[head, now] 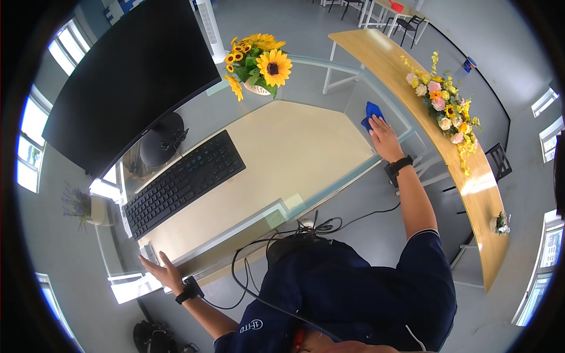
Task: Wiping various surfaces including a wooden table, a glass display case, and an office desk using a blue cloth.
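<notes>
My right hand lies flat, palm down, on a blue cloth on the glass desk top, near its right end. The cloth sticks out past my fingertips; whether my fingers grip it is hidden. My left hand is at the desk's lower left edge, fingers spread, holding nothing, beside a small pale object that I cannot make out. Between my hands is the glass desk top with a cream surface beneath. A black keyboard lies on its left part.
A large black monitor stands behind the keyboard. Potted artificial sunflowers stand at the far edge. A wooden counter with a flower arrangement curves along the right. Black cables hang between my body and the desk.
</notes>
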{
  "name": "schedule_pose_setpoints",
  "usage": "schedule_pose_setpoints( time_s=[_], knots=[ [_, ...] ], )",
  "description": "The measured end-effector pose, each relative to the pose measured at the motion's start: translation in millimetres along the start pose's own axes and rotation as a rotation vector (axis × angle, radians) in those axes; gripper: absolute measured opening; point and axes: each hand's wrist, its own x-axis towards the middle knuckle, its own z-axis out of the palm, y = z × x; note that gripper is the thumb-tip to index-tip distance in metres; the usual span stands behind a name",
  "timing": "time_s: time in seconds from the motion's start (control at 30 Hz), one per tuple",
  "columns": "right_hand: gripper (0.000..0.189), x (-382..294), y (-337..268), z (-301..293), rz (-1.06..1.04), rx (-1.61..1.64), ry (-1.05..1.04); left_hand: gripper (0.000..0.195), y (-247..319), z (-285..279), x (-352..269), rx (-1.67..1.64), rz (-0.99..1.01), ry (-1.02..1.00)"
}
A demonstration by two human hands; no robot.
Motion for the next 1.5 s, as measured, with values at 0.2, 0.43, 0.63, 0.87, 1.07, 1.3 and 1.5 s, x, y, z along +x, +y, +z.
schedule_pose_setpoints(
  time_s=[0.2, 0.43, 0.63, 0.87, 1.07, 1.3, 1.5],
  knots=[
    [0.036, 28.4, 87.7, 4.1, 0.036, 0.011, 0.013, 0.065, -9.5, 4.8, 1.6, 0.135, 0.06, -0.074],
    [0.038, 47.5, 119.9, 5.5, -0.024, 0.051, -0.013, 0.064, -10.4, 6.3, 4.5, 0.189, 0.033, -0.118],
    [0.048, 57.5, 131.0, 13.1, -0.006, 0.036, -0.005, 0.064, -4.2, 5.1, 2.2, 0.257, 0.012, -0.113],
    [0.065, 70.0, 77.1, -11.9, 0.099, 0.047, -0.419, 0.064, 6.1, 5.5, 2.1, 0.224, 0.076, -0.058],
    [0.075, 77.8, -36.8, -17.0, -0.202, 0.126, -0.777, 0.064, 0.1, 3.0, -1.1, 0.201, 0.077, -0.01],
    [0.077, 102.2, -176.1, 27.0, -0.551, 0.199, -0.812, 0.057, 2.8, 5.2, 3.1, 0.235, 0.071, -0.005],
    [0.064, 97.2, -264.2, 47.4, -0.785, 0.079, -0.761, 0.055, -2.1, 3.1, 0.7, 0.257, 0.073, 0.001]
  ],
)
